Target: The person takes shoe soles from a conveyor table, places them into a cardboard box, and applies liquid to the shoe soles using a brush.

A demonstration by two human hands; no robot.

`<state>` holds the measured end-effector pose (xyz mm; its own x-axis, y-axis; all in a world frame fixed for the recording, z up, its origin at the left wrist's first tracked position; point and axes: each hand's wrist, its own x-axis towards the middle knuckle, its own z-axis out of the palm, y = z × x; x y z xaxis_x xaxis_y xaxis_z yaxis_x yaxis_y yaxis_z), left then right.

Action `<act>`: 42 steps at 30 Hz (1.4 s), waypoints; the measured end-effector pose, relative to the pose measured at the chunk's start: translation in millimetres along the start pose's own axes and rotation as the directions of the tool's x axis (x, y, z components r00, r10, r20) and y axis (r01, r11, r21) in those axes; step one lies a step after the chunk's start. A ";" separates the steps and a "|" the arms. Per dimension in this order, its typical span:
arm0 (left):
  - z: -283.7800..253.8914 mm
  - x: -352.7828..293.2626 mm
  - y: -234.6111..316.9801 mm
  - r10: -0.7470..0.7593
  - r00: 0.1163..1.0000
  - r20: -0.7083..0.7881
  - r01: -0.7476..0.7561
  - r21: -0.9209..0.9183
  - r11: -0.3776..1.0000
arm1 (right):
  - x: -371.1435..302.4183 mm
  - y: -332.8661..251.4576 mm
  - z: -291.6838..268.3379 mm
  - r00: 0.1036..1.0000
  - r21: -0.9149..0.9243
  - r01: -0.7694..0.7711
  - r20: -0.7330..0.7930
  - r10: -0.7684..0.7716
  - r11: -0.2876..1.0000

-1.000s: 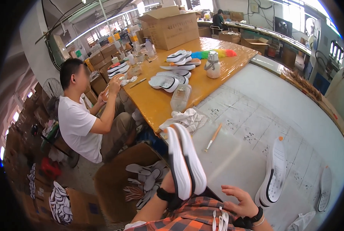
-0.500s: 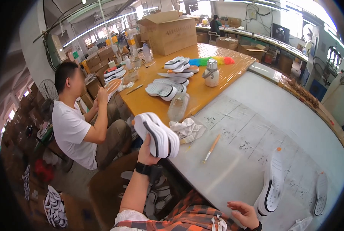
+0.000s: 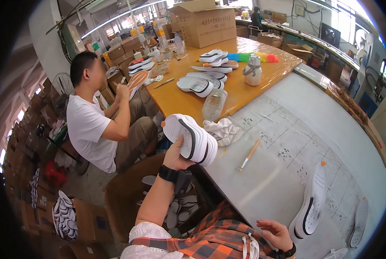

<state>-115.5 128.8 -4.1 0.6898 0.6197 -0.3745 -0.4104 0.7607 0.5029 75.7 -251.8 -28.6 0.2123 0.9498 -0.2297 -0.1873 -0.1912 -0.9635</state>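
Observation:
My left hand (image 3: 176, 157) is wrapped round a small stack of white shoe soles (image 3: 195, 139) with black side stripes. It holds them up in the air, tilted, near the left edge of the grey-white worktable. Low at the table's front edge, my right hand (image 3: 277, 235) is empty with its fingers apart. Just right of it, a stack of white soles (image 3: 310, 207) with a small orange tab lies on the table, apart from the fingers. A single sole (image 3: 359, 222) lies farther right. A wooden-handled brush (image 3: 250, 154) rests mid-table, beyond a crumpled white rag (image 3: 224, 131).
Left, a co-worker (image 3: 93, 114) sits handling an orange-bottomed sole (image 3: 137, 80). Several soles, a clear plastic box (image 3: 214, 105), a metal-topped bottle (image 3: 253, 71) and a carton (image 3: 210, 26) stand on the orange table (image 3: 240, 95). Below my left arm sits a bin (image 3: 119, 192) of soles.
The whole view has shifted, so the scene sits farther right and higher. My left hand still grips the soles, and my right hand stays near the table's front edge.

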 end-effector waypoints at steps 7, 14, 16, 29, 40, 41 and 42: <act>3.7 -1.7 -0.5 0.050 0.995 -0.088 -0.048 0.019 0.999 | 2.3 3.7 -1.0 0.999 -0.008 -0.046 -0.009 0.046 0.999; -22.4 -8.0 -10.0 0.155 0.988 -0.011 -0.156 -0.077 0.985 | 21.9 -6.8 0.6 0.997 -0.174 0.072 0.015 -0.070 0.982; -24.6 -23.0 -16.2 0.227 0.973 0.030 -0.222 -0.122 0.967 | 37.2 -26.5 8.1 0.989 -0.274 0.142 0.007 -0.146 0.951; -49.6 -59.9 -122.6 -0.041 0.985 -0.166 0.014 -0.163 0.987 | 166.1 -30.9 93.5 0.801 -0.678 0.551 0.265 -0.537 0.486; -60.6 -62.3 -119.8 -0.191 0.971 -0.145 0.163 -0.182 0.970 | 178.6 -21.7 90.1 0.911 -0.464 0.412 0.217 -0.351 0.784; -58.0 -62.5 -120.9 -0.180 0.970 -0.164 0.152 -0.172 0.973 | 184.1 -18.4 83.7 0.911 -0.465 0.411 0.213 -0.352 0.784; -56.3 -62.7 -122.2 -0.183 0.970 -0.162 0.155 -0.170 0.973 | 192.7 -10.1 74.8 0.963 -0.312 0.243 0.190 -0.191 0.918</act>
<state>-142.2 7.9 -86.0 0.6475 0.4928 -0.5813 -0.3937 0.8694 0.2985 46.8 -48.3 -52.9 0.0579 0.9983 -0.0115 0.1791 -0.0217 -0.9836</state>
